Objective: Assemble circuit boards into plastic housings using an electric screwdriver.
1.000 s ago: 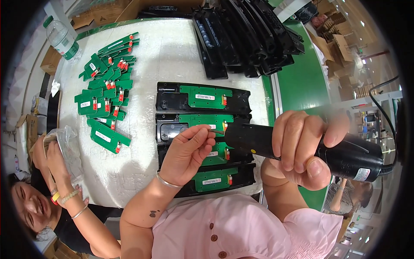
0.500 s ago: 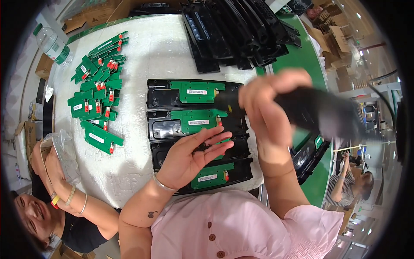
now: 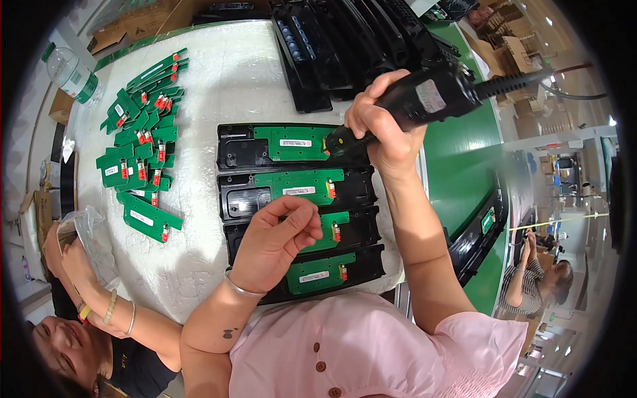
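My right hand (image 3: 391, 136) is wrapped round a black electric screwdriver (image 3: 415, 109), tilted with its cord end up to the right. Its front end is over the right end of the green circuit board (image 3: 269, 142) in the farthest black plastic panel (image 3: 240, 154); the bit is hidden. Several such panels lie in a row down the table, each with a green board. My left hand (image 3: 269, 245) is curled over the middle panels, thumb against fingers. Small black screws, seen earlier in its palm, are now mostly hidden by the fingers.
Loose green boards (image 3: 149, 215) with red-and-white connectors are piled at the left. Black plastic housings (image 3: 355, 46) are stacked at the back. A bottle (image 3: 73, 79) stands far left. A co-worker's hands (image 3: 79, 262) hold a clear plastic bag (image 3: 96, 242). Another black panel (image 3: 474, 242) lies at right.
My left hand has gone from open palm up, with small black screws showing, to curled fingers. The screwdriver has swung from blurred motion to a steadier, more upward tilt.
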A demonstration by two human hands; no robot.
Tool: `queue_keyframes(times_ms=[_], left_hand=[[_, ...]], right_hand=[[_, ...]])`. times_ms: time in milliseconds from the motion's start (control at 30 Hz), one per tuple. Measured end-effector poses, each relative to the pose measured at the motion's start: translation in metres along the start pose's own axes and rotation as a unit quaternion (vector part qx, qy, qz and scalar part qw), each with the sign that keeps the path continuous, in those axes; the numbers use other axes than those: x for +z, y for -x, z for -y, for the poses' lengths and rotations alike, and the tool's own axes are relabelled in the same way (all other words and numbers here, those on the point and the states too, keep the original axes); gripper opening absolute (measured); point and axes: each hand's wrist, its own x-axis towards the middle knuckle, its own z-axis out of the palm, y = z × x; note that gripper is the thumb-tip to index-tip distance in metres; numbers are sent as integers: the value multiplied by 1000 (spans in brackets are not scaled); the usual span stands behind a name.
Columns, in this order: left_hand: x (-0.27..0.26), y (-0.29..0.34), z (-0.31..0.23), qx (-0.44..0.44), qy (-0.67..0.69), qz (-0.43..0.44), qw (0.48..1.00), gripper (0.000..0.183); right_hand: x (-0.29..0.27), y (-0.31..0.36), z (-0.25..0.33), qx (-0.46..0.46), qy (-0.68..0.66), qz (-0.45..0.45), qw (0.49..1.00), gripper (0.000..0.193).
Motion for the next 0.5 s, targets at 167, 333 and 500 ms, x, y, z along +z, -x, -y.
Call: queue_keyframes(times_ms=[167,333,500], left_hand=[[3,0,-1,22,12,-61,998,13],[-3,-2,0,20,50,-76,996,15],[-9,-2,-1,35,73,-105,991,15]], right_hand=[[-1,-5,-1,28,65,49,996,17],[2,-2,4,22,116,61,991,17],[26,14,35,-39,-35,32,998,29]])
